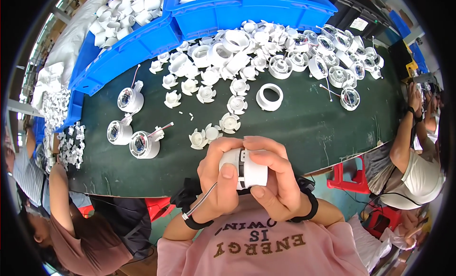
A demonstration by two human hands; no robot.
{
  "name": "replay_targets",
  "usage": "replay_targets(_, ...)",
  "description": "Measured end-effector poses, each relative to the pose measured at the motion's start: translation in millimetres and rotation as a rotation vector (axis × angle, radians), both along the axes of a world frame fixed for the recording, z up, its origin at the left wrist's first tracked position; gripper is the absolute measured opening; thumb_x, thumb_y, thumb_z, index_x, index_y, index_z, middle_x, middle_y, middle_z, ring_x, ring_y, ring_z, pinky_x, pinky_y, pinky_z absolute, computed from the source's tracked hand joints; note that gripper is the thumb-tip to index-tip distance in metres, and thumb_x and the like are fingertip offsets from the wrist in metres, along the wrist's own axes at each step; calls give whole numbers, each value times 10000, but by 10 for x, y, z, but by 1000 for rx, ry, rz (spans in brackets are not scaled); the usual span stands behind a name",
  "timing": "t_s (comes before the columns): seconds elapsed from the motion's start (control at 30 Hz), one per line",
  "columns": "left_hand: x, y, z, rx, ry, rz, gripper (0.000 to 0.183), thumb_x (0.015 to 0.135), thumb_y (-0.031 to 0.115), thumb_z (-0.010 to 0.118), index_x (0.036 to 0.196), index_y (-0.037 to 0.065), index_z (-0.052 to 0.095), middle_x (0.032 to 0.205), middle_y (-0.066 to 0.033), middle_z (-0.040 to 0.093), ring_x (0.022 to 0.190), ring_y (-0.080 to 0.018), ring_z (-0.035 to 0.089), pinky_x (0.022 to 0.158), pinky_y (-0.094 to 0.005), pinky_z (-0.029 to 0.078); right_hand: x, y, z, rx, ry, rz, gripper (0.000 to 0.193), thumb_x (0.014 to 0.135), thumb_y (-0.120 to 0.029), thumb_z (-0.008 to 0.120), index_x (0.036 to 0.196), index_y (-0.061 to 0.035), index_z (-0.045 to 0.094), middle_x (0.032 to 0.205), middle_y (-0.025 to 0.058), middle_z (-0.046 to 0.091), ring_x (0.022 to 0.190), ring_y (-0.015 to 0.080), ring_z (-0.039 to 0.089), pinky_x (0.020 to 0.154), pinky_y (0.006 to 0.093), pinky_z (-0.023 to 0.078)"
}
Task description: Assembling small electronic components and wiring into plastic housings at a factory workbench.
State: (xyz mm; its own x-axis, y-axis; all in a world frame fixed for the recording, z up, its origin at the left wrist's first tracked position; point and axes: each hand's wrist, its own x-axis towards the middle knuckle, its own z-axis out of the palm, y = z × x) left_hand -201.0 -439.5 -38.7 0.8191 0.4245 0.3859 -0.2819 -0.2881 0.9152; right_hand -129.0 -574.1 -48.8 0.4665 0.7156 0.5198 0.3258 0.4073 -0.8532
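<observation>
Close to my chest, both hands are closed around a white cylindrical fan housing point(255, 174) with dark slots round its middle. My left hand point(214, 174) grips its left side, and a thin cable with a small white plug hangs over that wrist. My right hand point(283, 181) wraps the other side, thumb at the lower edge and fingers over the top. Just beyond my hands lie white fan impellers point(230, 123), and farther off a white ring point(269, 97). On the left stand three wired round assemblies, one of them a white motor housing point(144, 145).
A heap of white plastic parts point(221, 55) covers the far middle of the green table point(304, 133). Wired assemblies point(339, 76) are piled at far right. Blue bins point(256, 12) line the back. Co-workers sit at both sides, near red stools point(349, 177).
</observation>
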Motion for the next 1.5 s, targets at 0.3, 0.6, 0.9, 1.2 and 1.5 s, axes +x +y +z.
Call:
replay_targets(0.3, -31, -61, -85, 86, -80, 47, 428, 934, 336, 378, 1051, -52, 514, 857, -155, 571, 623, -209, 567, 539, -305, 439, -99, 71, -40, -26, -82, -56, 529, 954, -246, 503, 1350, 26, 283, 1375, 271, 292, 1314, 391, 300, 1059, 503, 262)
replay_targets(0.6, 43, -10, -60, 186, -155, 9, 419, 928, 339, 402, 1074, -41, 502, 874, -163, 578, 621, -228, 568, 536, -318, 446, -116, 108, -17, 3, -163, -86, 693, 901, -340, 537, 1374, 50, 212, 1410, 303, 231, 1319, 418, 261, 1074, 521, 215)
replay_targets(0.9, 80, 89, 307, -199, 372, -320, 721, 898, 257, 597, 1383, -82, 186, 1281, -283, 386, 1035, -342, 556, 858, -389, 461, 95, -179, 292, -438, 422, -91, 844, 796, 35, 631, 1468, -32, 126, 1358, 194, 396, 1016, 188, 597, 900, 319, 480)
replay_targets(1.2, 952, 1479, 979, 496, 301, -66, 455, 799, 196, 700, 1174, -1, 532, 1138, -196, 579, 1063, -339, 567, 930, -395, 438, 394, -190, 259, -193, 380, -197, 887, 700, -198, 786, 1377, -53, 231, 1200, 189, 502, 912, 189, 566, 760, 319, 482)
replay_targets(1.5, 2026, 3777, 674, 783, 1286, 88, 730, 709, 456, 721, 1258, 5, 552, 1107, -190, 632, 988, -299, 623, 845, -351, 488, 730, -30, 210, -535, -475, -478, 910, 644, -189, 784, 1346, -64, 219, 1222, 205, 432, 1009, 192, 503, 816, 337, 448)
